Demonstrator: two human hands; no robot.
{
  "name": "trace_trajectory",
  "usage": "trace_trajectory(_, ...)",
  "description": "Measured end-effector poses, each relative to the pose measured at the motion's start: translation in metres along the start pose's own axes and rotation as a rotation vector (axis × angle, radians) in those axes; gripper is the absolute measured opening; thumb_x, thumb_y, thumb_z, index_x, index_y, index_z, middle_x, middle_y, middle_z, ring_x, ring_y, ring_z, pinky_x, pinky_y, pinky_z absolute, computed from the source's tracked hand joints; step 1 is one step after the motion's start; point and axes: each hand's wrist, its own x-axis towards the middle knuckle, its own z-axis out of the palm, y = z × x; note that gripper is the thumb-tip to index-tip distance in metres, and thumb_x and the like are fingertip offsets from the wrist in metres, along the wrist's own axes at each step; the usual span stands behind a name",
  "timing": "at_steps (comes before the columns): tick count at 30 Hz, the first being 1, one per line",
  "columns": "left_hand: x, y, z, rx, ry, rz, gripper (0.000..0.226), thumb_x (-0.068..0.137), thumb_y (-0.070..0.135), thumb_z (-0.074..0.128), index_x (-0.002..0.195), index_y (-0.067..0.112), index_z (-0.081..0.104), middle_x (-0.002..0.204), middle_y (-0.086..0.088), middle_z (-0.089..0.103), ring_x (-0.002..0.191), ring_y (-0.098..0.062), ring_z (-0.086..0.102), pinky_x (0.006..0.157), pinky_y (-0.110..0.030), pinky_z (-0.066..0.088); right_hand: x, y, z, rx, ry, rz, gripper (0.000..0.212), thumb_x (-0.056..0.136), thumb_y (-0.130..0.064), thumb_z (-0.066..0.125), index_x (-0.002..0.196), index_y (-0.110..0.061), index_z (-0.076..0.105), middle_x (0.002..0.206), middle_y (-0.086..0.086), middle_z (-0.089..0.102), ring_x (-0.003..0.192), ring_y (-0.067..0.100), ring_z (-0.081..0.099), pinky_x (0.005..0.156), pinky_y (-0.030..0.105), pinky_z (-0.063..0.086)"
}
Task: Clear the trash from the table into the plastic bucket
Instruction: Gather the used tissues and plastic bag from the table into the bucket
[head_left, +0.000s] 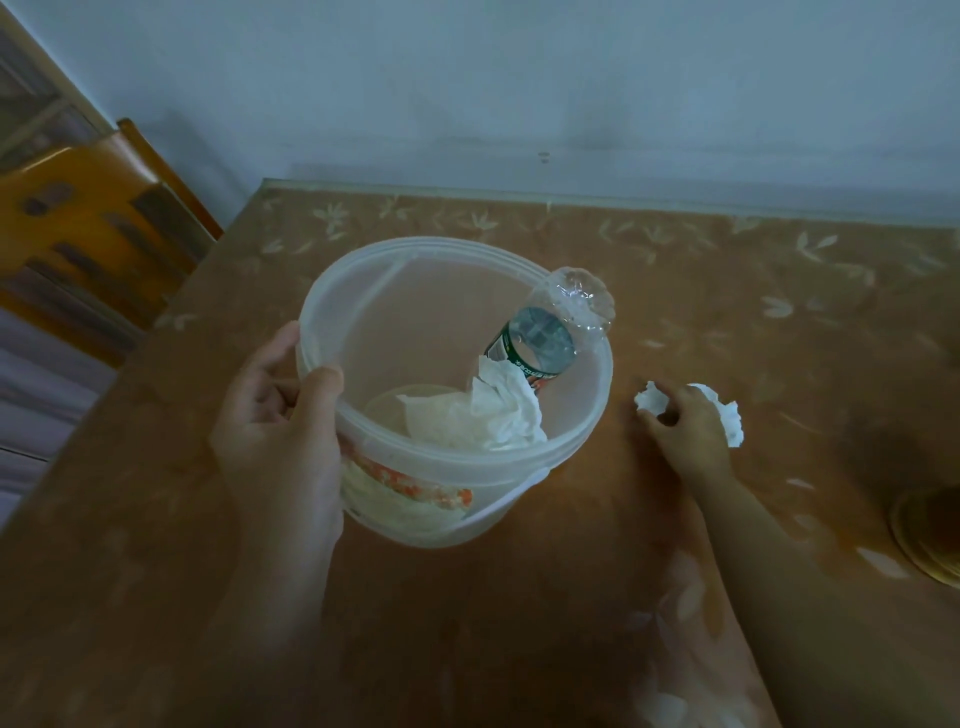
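The tissue lies on the surface toward its right edge, just beside the bucket. The right hand curls over it and grasps it. The left hand grips the bucket rim. The bottle leans out over the rim, so tilting the bucket could spill it.

Bucket on table — bottle inside (leaning); tissue to its right.

The plastic bottle has a green-and-white label with print too small and blurred to read.
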Motion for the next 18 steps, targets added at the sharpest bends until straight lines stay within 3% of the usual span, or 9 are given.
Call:
trace_trajectory(5,0.003,0.000,-0.005,-0.002,-0.013,-0.004,0.032,0.070,0.022,0.065,0.088,0.049,0.067,0.055,0.024,0.059,0.042,0.000,0.054,0.039,-0.015,0.043,-0.001,0.002,0.006,-0.081,-0.013,0.014,0.035,0.083,-0.020,0.061,0.117,-0.011,0.059,0.117,0.013,0.059,0.107,0.032,0.053,0.089,0.050,0.046)
trace_trajectory(10,-0.002,-0.001,-0.014,-0.009,-0.012,-0.020,0.032,0.071,0.021,0.065,0.091,0.046,0.067,0.059,0.022,0.061,0.042,0.000,0.053,0.039,-0.014,0.042,-0.024,0.002,0.010,0.009,-0.003,0.039,0.022,0.085,-0.013,0.058,0.105,-0.005,0.063,0.117,0.006,0.061,0.097,0.022,0.059,0.081,0.033,0.045)
trace_trajectory(13,-0.007,0.000,-0.022,-0.034,-0.013,-0.059,0.032,0.069,0.021,0.066,0.088,0.048,0.068,0.096,0.015,0.070,0.049,0.001,0.059,0.040,-0.016,0.044,-0.049,0.001,0.009,0.086,0.037,0.100,0.019,0.085,-0.014,0.059,0.101,-0.006,0.063,0.104,0.007,0.061,0.095,0.021,0.058,0.082,0.028,0.039)
trace_trajectory(14,-0.009,0.001,-0.025,-0.041,-0.018,-0.072,0.032,0.069,0.022,0.065,0.088,0.048,0.067,0.096,0.016,0.069,0.050,0.001,0.059,0.040,-0.016,0.044,-0.059,-0.002,0.007,0.108,0.058,0.103,0.015,0.084,-0.014,0.060,0.098,-0.008,0.063,0.105,0.007,0.061,0.098,0.020,0.057,0.084,0.027,0.039)
trace_trajectory(16,-0.013,0.001,-0.032,-0.039,-0.040,-0.092,0.031,0.070,0.023,0.065,0.090,0.047,0.067,0.069,0.023,0.065,0.048,0.001,0.058,0.041,-0.017,0.044,-0.077,-0.010,0.002,0.144,0.104,0.093,0.007,0.083,-0.013,0.061,0.090,-0.013,0.063,0.105,0.007,0.061,0.101,0.018,0.057,0.084,0.026,0.038)
trace_trajectory(18,-0.018,0.001,-0.041,-0.046,-0.053,-0.114,0.031,0.069,0.025,0.064,0.092,0.046,0.066,0.059,0.022,0.062,0.050,0.001,0.059,0.045,-0.018,0.047,-0.094,-0.020,-0.005,0.165,0.141,0.068,0.005,0.082,-0.013,0.062,0.080,-0.017,0.060,0.097,0.004,0.062,0.100,0.017,0.058,0.082,0.028,0.041)
